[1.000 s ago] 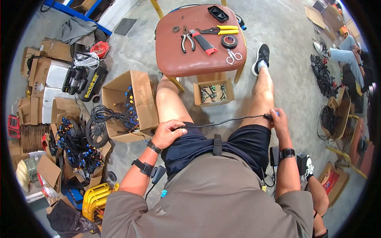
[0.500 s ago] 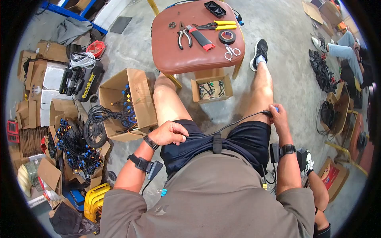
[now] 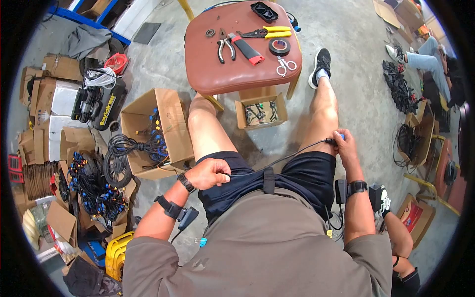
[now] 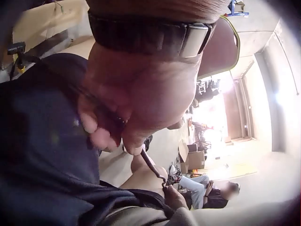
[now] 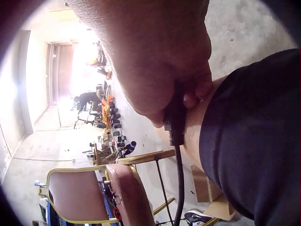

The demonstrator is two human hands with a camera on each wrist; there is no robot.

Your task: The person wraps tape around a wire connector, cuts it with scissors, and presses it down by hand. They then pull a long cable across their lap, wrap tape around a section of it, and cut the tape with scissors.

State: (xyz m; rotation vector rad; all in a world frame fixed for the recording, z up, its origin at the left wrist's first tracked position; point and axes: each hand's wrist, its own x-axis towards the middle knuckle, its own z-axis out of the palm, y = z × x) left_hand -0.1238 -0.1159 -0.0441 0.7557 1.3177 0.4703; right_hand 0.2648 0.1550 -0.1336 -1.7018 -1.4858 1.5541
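A thin black cable (image 3: 283, 159) runs between the two hands, above the lap in dark shorts. My left hand (image 3: 210, 174) pinches its left end between thumb and fingers, near the left thigh. In the left wrist view the cable (image 4: 151, 162) comes out below the thumb and fingertips, and the fingers hide its tip. By the right thigh, my right hand (image 3: 348, 150) grips the plug at the other end. The right wrist view shows this black plug (image 5: 175, 125) partly covered by curled fingers, its cable hanging down. A bit of blue shows at the fingers in the head view.
Ahead stands a brown padded chair (image 3: 237, 74) bearing pliers (image 3: 225, 49), wire strippers (image 3: 262, 33), black tape (image 3: 279, 47) and scissors (image 3: 285, 66). A small box (image 3: 241, 115) of short connectors sits below. At left are a cardboard box (image 3: 173, 119) with cables and a tangled cable pile (image 3: 91, 190).
My left hand has shifted slightly down and turned over, its knuckles now facing up more. The cable slants more from right to left. My right hand stays by the thigh, holding the plug.
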